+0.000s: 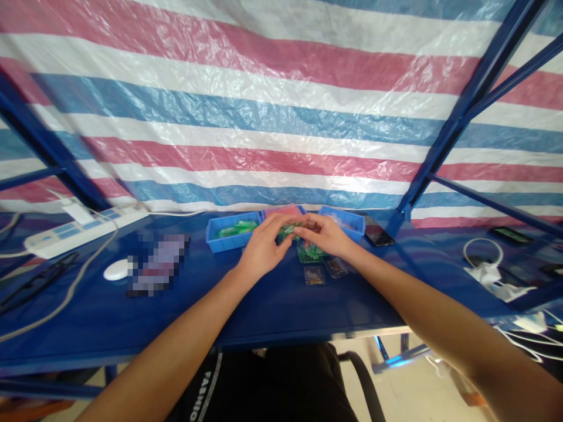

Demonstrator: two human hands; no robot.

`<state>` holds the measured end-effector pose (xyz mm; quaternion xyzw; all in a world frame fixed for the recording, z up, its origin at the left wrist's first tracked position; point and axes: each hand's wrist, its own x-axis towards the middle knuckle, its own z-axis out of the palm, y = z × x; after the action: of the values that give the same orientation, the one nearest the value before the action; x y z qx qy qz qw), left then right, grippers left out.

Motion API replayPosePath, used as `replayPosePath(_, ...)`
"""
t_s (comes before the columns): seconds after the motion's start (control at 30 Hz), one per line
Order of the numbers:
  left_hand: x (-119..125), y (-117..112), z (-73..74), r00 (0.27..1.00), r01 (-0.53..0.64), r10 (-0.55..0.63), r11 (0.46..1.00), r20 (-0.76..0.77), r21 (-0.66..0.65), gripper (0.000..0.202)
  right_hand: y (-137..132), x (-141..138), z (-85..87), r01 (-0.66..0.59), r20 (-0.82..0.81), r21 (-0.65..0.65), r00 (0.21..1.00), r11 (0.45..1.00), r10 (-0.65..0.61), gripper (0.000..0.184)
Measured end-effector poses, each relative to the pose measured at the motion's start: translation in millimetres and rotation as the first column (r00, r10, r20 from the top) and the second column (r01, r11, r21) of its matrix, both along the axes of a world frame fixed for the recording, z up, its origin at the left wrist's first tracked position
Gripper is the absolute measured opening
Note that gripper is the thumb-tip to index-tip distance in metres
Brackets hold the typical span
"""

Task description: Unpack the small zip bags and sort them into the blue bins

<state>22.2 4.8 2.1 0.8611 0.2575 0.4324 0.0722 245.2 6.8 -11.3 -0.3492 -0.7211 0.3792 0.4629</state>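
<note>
My left hand (266, 241) and my right hand (328, 234) meet at the middle of the blue table, fingers closed in a pinch. Between their fingertips is a small green piece (289, 230), too small and too covered to name exactly. Right below my right hand lies a clear bag of green pieces (311, 254). A small clear packet (314, 275) and a darker packet (336, 268) lie nearer to me. Behind my hands stand a blue bin with green pieces (237, 230), a bin with a pink-red item (284, 211) and a bin with clear packets (347, 221).
A phone (379, 230) lies right of the bins. On the left are a white power strip (88, 228), a cable (81, 275), a white oval item (116, 269) and a blurred-out item (160, 264). Blue frame posts (457, 123) and a striped sheet (272, 117) stand behind.
</note>
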Motion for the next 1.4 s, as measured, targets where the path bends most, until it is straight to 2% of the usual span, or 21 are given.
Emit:
replayPosePath(0.13, 1, -1, -1.5, 1.0, -0.025, 0.026, 0.999, 0.002, -0.023, 0.039, 1, -2, -0.6, 0.018, -0.03, -0.039, 0.999, 0.999, -0.019, 0.043)
replayPosePath(0.3, 1, 2, -4.8, 0.997, -0.06, 0.068, 0.986, 0.043, -0.156, 0.05, 3, -2, 1.1, 0.111, -0.062, -0.032, 0.992, 0.993, -0.112, 0.041)
replayPosePath(0.57, 0, 1, -2.4, 0.994, -0.071, 0.085, 0.977, 0.065, -0.199, 0.05, 1, -4, -3.7, 0.034, -0.061, -0.066, 0.997, 0.997, -0.038, 0.039)
replayPosePath(0.67, 1, 0, -2.8, 0.996, -0.066, 0.076, 0.985, 0.056, -0.162, 0.053, 3, -4, -4.9, 0.048, -0.091, -0.054, 0.994, 0.997, -0.053, 0.04)
replayPosePath(0.83, 1, -5, 1.9, 1.0, -0.019, 0.019, 1.0, -0.009, -0.019, 0.055, 10, -1, -5.8, 0.113, -0.171, -0.086, 0.977, 0.99, -0.126, 0.05)
replayPosePath(0.97, 1, -5, 4.4, 0.995, 0.007, 0.0, 0.997, -0.096, 0.08, 0.06, 12, 1, -5.2, 0.064, -0.286, -0.143, 0.953, 0.988, -0.103, 0.053)
replayPosePath(1.1, -1, 1, 2.4, 0.996, 0.03, -0.02, 0.994, -0.091, 0.103, 0.042, 7, -2, -2.2, 0.04, -0.307, -0.216, 0.946, 0.976, -0.106, 0.046)
replayPosePath(1.23, -5, 5, -1.1, 1.0, -0.002, 0.003, 0.996, -0.017, 0.085, 0.025, 5, -5, -3.1, -0.015, -0.283, -0.283, 0.957, 0.959, -0.068, 0.046)
replayPosePath(1.3, -6, 5, -2.5, 0.999, -0.04, 0.039, 0.997, 0.013, 0.071, 0.022, 7, -4, -4.7, -0.025, -0.266, -0.29, 0.962, 0.957, -0.056, 0.049)
replayPosePath(1.4, -5, 4, -2.8, 0.995, -0.095, 0.093, 0.994, 0.038, 0.046, 0.022, 7, -1, -5.0, 0.009, -0.178, -0.263, 0.982, 0.965, -0.057, 0.067)
